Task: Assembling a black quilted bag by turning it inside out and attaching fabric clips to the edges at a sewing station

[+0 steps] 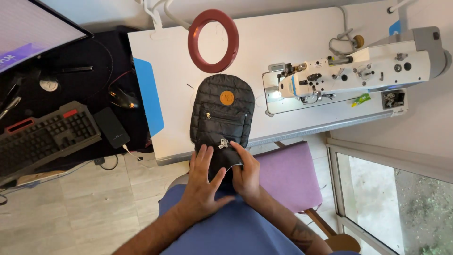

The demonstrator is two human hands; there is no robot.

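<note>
Lying flat on the near edge of a white table, with its lower end hanging over toward the person's lap, a small black quilted backpack shows its front: a rounded top, a horizontal zip pocket across the middle, and metal zip pulls bunched just below. A round orange-tan patch sits near the top of the bag; whatever mark it bears is too small to make out. The left hand lies open and flat on the bag's lower end, fingers spread, pressing rather than gripping. The right hand curls over the same end just beside it, fingers bent around the fabric edge, seemingly pinching it, though the hold itself is partly hidden. Behind the bag rests a dark red ring. A white sewing machine stands to the right. A blue rounded panel marks the table's left edge, and a purple cushioned seat sits beneath.
</note>
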